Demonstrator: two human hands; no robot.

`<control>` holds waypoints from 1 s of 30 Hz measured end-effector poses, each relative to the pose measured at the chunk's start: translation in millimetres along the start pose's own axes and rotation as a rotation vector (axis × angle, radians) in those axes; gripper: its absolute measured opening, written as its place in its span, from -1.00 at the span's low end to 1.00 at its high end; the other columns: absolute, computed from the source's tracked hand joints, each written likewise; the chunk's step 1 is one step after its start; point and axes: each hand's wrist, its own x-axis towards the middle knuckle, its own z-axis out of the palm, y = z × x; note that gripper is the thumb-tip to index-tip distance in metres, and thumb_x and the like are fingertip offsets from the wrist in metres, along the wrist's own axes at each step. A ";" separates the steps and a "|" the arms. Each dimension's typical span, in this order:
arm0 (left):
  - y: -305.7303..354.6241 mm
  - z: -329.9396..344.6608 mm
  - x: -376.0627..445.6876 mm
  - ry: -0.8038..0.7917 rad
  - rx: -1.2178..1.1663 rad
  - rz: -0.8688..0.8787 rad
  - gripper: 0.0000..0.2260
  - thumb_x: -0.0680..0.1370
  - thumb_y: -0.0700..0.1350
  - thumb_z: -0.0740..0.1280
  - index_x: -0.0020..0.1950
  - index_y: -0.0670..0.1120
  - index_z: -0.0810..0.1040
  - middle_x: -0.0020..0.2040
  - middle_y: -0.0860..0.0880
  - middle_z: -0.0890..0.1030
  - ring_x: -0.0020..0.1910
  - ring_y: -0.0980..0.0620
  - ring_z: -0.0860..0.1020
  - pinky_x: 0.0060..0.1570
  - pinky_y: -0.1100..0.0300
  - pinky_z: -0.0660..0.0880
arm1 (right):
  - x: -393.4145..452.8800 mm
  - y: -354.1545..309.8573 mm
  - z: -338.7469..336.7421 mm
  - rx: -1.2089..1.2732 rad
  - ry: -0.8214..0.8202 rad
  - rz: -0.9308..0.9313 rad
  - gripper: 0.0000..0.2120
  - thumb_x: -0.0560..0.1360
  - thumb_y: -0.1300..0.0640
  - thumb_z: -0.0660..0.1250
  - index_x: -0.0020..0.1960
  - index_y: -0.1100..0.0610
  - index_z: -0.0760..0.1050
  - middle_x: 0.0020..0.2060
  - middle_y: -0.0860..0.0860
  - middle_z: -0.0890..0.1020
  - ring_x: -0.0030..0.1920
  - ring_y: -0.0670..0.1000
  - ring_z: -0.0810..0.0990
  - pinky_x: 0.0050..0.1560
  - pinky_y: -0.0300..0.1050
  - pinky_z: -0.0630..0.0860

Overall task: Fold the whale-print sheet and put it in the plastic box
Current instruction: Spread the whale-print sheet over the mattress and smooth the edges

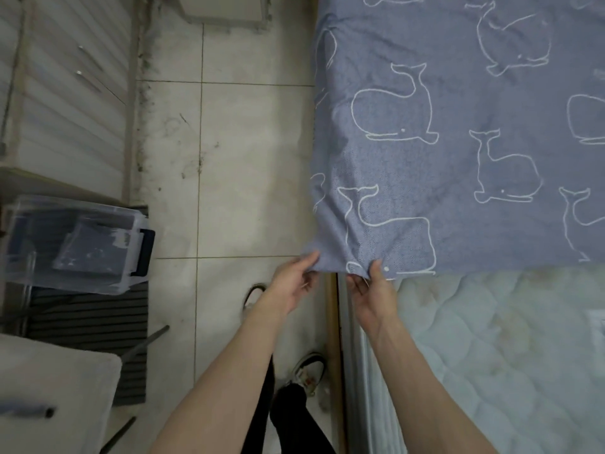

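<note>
The whale-print sheet [458, 142] lies spread flat across the bed, its near corner hanging at the mattress [491, 339] edge. The left hand [293, 283] and right hand [371, 290] each pinch that corner hem, a closed grip on fabric, likely to lift it clear for the first fold. Well apart on the left, the plastic box [75, 244] sits with folded blue cloth already inside.

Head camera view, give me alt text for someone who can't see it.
Two bare hands, left hand and right hand, pinch the near corner of a blue whale-print sheet spread over a quilted mattress. A clear plastic box sits left on the tiled floor.
</note>
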 end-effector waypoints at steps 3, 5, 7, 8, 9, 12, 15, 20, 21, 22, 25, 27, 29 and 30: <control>-7.8 -6.2 -6.1 0.063 -0.036 0.187 -0.88 0.58 -0.14 0.45 0.10 -0.07 0.62 -0.05 -0.01 0.71 -0.22 0.13 0.64 -0.23 0.29 0.54 | 3.9 9.4 2.5 -0.055 -0.023 -0.004 -0.59 0.63 -0.07 0.27 0.40 0.11 0.47 0.07 0.03 0.71 -0.07 -0.01 0.71 -0.10 -0.12 0.65; -17.6 -15.3 -14.0 0.037 -0.080 0.283 -0.82 0.58 -0.11 0.45 0.18 -0.07 0.64 0.07 0.00 0.73 -0.07 0.10 0.70 -0.15 0.26 0.60 | -3.0 25.5 15.2 -0.186 -0.109 0.069 -0.48 0.58 -0.21 0.28 0.40 0.09 0.49 0.21 0.08 0.67 0.18 0.08 0.66 0.20 0.03 0.57; -29.6 -25.7 -22.0 0.037 -0.052 0.313 -0.75 0.57 -0.11 0.45 0.23 -0.11 0.64 0.12 -0.05 0.73 0.04 0.02 0.71 -0.07 0.18 0.63 | -20.5 50.2 31.6 -0.203 -0.215 0.152 -0.50 0.58 -0.14 0.32 0.39 0.15 0.50 0.23 0.13 0.65 0.27 0.16 0.61 0.33 0.11 0.49; -33.2 -29.6 -24.0 0.070 -0.029 0.289 -0.74 0.57 -0.11 0.46 0.23 -0.13 0.64 0.11 -0.09 0.73 0.05 -0.02 0.72 -0.07 0.15 0.63 | -29.9 62.2 38.1 -0.193 -0.193 0.180 -0.55 0.58 -0.05 0.35 0.36 0.19 0.52 0.18 0.15 0.68 0.24 0.18 0.63 0.29 0.10 0.52; -33.8 -31.3 -26.6 0.111 -0.017 0.239 -0.74 0.55 -0.11 0.47 0.22 -0.13 0.65 0.09 -0.10 0.74 0.04 -0.04 0.72 -0.10 0.14 0.63 | -37.2 72.8 42.9 -0.197 -0.120 0.192 -0.62 0.58 0.03 0.37 0.30 0.23 0.55 0.09 0.15 0.71 0.16 0.18 0.66 0.21 0.09 0.56; -24.3 -35.7 -29.4 0.172 0.126 0.148 -0.70 0.41 -0.06 0.55 0.10 -0.11 0.69 -0.02 -0.09 0.76 -0.01 -0.09 0.73 -0.03 0.03 0.64 | -55.6 85.8 52.6 -0.186 0.040 0.191 -0.74 0.62 0.09 0.33 0.18 0.27 0.59 -0.07 0.16 0.74 -0.04 0.15 0.70 -0.03 0.04 0.64; -1.0 -33.2 -34.9 0.174 0.260 0.197 -0.60 0.21 0.08 0.54 -0.05 -0.10 0.71 -0.11 -0.07 0.76 -0.04 -0.11 0.73 0.05 -0.03 0.64 | -68.6 77.1 65.6 -0.120 0.030 0.188 -0.72 0.65 0.07 0.29 0.18 0.27 0.58 -0.05 0.18 0.74 -0.05 0.15 0.73 -0.08 0.02 0.65; 53.5 -4.8 -37.2 0.154 0.329 0.251 -0.55 0.33 0.19 0.60 0.09 -0.04 0.69 0.00 0.05 0.75 -0.02 0.02 0.72 0.08 0.03 0.64 | -85.9 63.3 86.9 -0.094 0.022 0.123 -0.76 0.66 0.12 0.27 0.23 0.22 0.57 0.01 0.16 0.73 0.03 0.14 0.73 0.08 0.08 0.65; 63.6 2.0 -33.5 0.136 0.326 0.242 -0.60 0.39 0.12 0.60 0.12 -0.06 0.68 0.05 0.01 0.74 0.01 0.00 0.71 0.12 0.01 0.63 | -87.9 60.5 90.4 -0.096 0.031 0.108 -0.76 0.66 0.13 0.28 0.24 0.23 0.57 0.02 0.17 0.73 0.03 0.15 0.73 0.10 0.09 0.65; 72.8 8.5 -30.7 0.121 0.321 0.225 -0.66 0.45 0.03 0.58 0.14 -0.08 0.67 0.09 -0.03 0.73 0.03 -0.04 0.70 0.14 -0.01 0.63 | -90.6 57.4 92.8 -0.094 0.041 0.098 -0.75 0.65 0.13 0.29 0.24 0.24 0.57 0.02 0.18 0.73 0.03 0.17 0.73 0.08 0.08 0.65; 92.5 18.0 -35.7 0.129 0.294 0.112 -0.74 0.54 -0.13 0.49 0.19 -0.19 0.64 0.14 -0.15 0.70 0.08 -0.15 0.68 0.18 -0.06 0.62 | -103.0 49.7 94.0 -0.105 0.141 0.138 -0.73 0.63 0.16 0.33 0.23 0.32 0.56 0.04 0.27 0.70 0.01 0.23 0.69 0.04 0.07 0.63; 106.5 20.7 -46.0 0.122 0.260 0.003 -0.70 0.56 -0.15 0.47 0.24 -0.26 0.62 0.18 -0.20 0.68 0.13 -0.19 0.66 0.26 -0.13 0.57 | -117.4 40.8 98.5 -0.112 0.174 0.187 -0.71 0.63 0.18 0.32 0.24 0.36 0.54 0.06 0.33 0.67 -0.01 0.22 0.64 0.01 0.07 0.59; 127.7 30.7 -59.7 0.071 0.190 -0.067 -0.68 0.58 -0.12 0.45 0.26 -0.27 0.61 0.18 -0.23 0.68 0.16 -0.23 0.65 0.29 -0.17 0.55 | -133.2 24.4 109.8 -0.123 0.142 0.190 -0.73 0.64 0.19 0.31 0.24 0.34 0.54 0.06 0.32 0.67 -0.02 0.20 0.64 -0.02 0.04 0.59; 140.4 39.1 -65.0 0.051 0.152 -0.070 -0.68 0.59 -0.10 0.44 0.26 -0.27 0.62 0.17 -0.24 0.68 0.17 -0.24 0.65 0.29 -0.17 0.54 | -140.8 14.5 115.2 -0.121 0.117 0.176 -0.75 0.64 0.18 0.30 0.23 0.32 0.55 0.05 0.31 0.68 -0.02 0.19 0.65 -0.01 0.04 0.58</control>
